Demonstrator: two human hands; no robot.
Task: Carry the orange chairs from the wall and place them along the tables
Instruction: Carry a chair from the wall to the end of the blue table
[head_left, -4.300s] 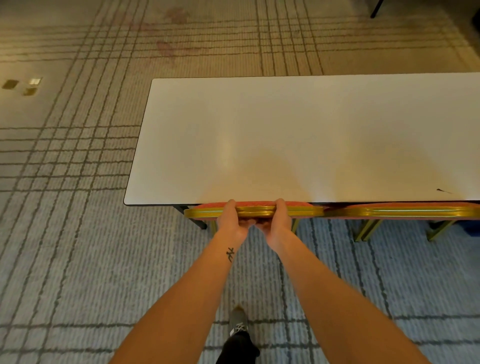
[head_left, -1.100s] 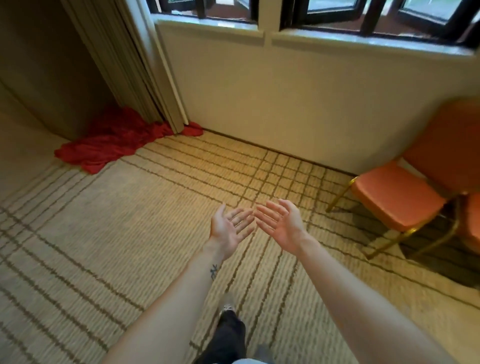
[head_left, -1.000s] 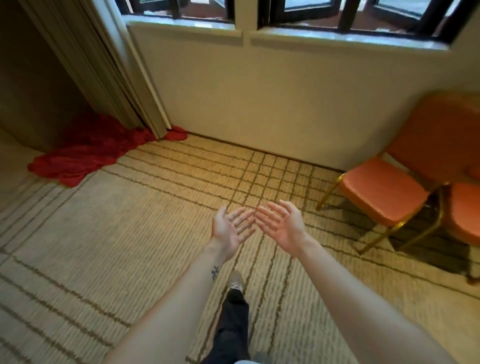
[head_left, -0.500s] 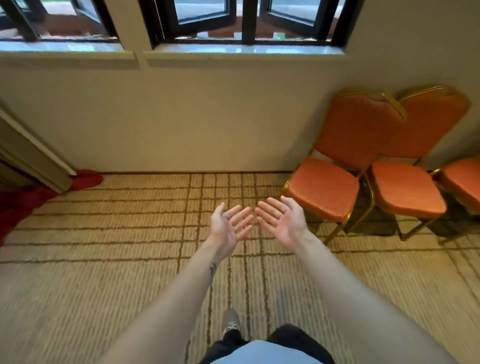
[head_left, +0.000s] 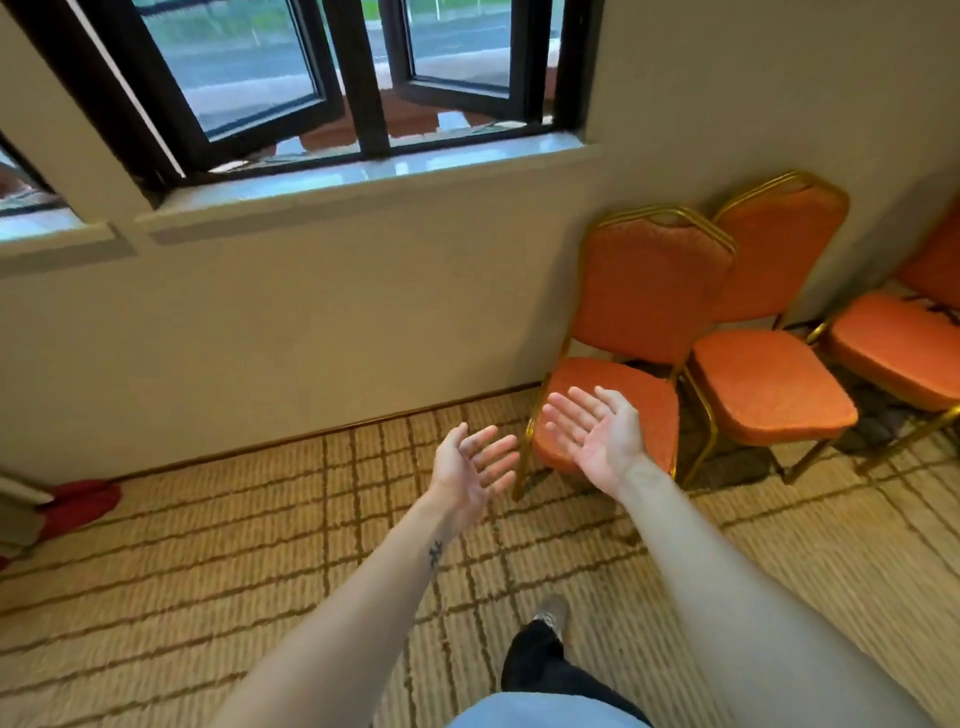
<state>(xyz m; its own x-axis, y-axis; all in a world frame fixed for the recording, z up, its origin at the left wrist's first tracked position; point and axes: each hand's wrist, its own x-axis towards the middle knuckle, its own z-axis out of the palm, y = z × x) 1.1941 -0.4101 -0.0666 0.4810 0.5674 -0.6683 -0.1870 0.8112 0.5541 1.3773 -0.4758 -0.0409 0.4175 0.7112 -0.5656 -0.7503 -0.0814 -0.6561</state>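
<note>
Three orange chairs with gold frames stand against the wall at the right. The nearest orange chair (head_left: 649, 291) faces me, a second chair (head_left: 769, 384) stands beside it, and a third chair (head_left: 898, 348) is cut off by the right edge. My left hand (head_left: 470, 470) is stretched forward, palm up, fingers spread, holding nothing, left of the nearest chair's front leg. My right hand (head_left: 597, 431) is also palm up and empty, in front of the nearest chair's seat; I cannot tell whether it touches it.
A beige wall (head_left: 311, 312) with a black-framed window (head_left: 332, 88) and sill runs across the back. Patterned carpet (head_left: 208, 571) covers the floor. Red cloth (head_left: 78, 506) lies at the far left by the wall. My foot (head_left: 550, 613) is on the carpet below.
I left the table and the chair there, turned to the wall and walked closer. The chairs have grown larger and nearer. Both hands stay open, the right one now before the nearest seat.
</note>
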